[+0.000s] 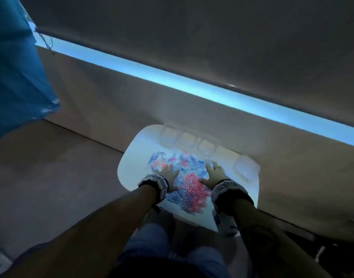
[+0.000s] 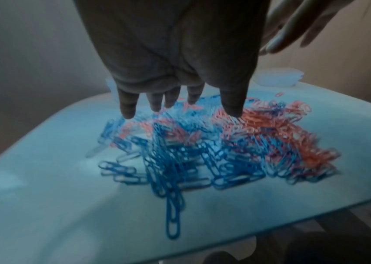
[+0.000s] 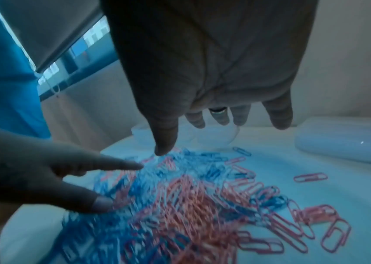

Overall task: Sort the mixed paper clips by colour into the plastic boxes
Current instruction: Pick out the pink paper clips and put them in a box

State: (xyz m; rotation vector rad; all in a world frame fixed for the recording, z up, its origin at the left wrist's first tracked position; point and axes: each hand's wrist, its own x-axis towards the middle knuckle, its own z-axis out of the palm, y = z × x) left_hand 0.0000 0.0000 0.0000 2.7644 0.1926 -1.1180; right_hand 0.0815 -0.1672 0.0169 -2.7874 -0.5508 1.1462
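Mixed pile of blue and pink paper clips (image 1: pixel 184 181) lies mid white tray (image 1: pixel 132 163); left hand (image 1: pixel 168 175) spread flat, fingers straight, on pile's left part, gripping nothing; right hand (image 1: pixel 214 175) likewise splayed on pile's right part, thumb toward centre, holding nothing; row of clear plastic boxes (image 1: pixel 189 140) along tray's far edge; separate lidded box (image 1: pixel 245 167) at tray's right; blue cloth (image 1: pixel 17 67) hangs upper left; few pink clips (image 3: pixel 311 177) loose beside pile.
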